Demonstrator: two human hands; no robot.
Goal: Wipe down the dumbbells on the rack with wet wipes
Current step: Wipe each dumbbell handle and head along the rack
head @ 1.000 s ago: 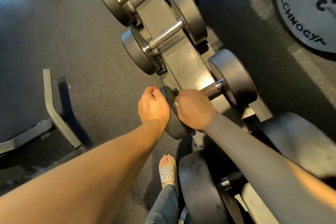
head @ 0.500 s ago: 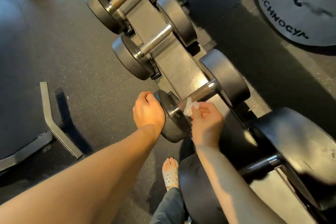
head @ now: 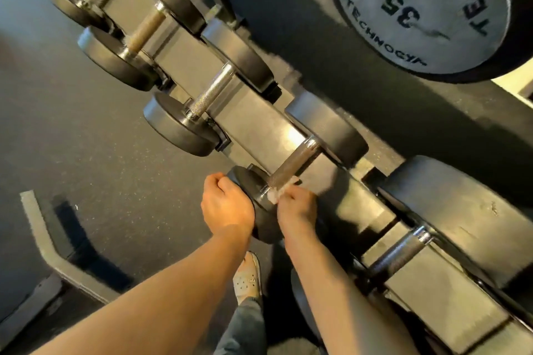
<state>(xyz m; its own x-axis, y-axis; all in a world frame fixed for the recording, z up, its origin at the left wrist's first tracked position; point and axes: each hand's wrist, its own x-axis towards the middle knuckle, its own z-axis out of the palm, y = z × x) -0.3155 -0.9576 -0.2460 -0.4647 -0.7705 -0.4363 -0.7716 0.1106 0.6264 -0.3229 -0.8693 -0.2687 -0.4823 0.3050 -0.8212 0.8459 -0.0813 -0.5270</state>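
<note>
A row of black dumbbells with steel handles lies across a sloped grey rack. On the dumbbell nearest my hands, my left hand grips the near end plate, fingers curled over its rim. My right hand pinches a small white wet wipe against the near end of that dumbbell's knurled handle, where it meets the plate. A larger dumbbell sits to the right, and smaller ones run up to the left.
A large weight plate marked 35 hangs at the upper right. A grey metal frame leg lies on the dark rubber floor at left. My foot in a pale sandal stands by the rack's base.
My right hand came off the handle it covered, turned, and now pinches the white wipe at the handle's near end. My left hand stays on the end plate. The camera tilted up.
</note>
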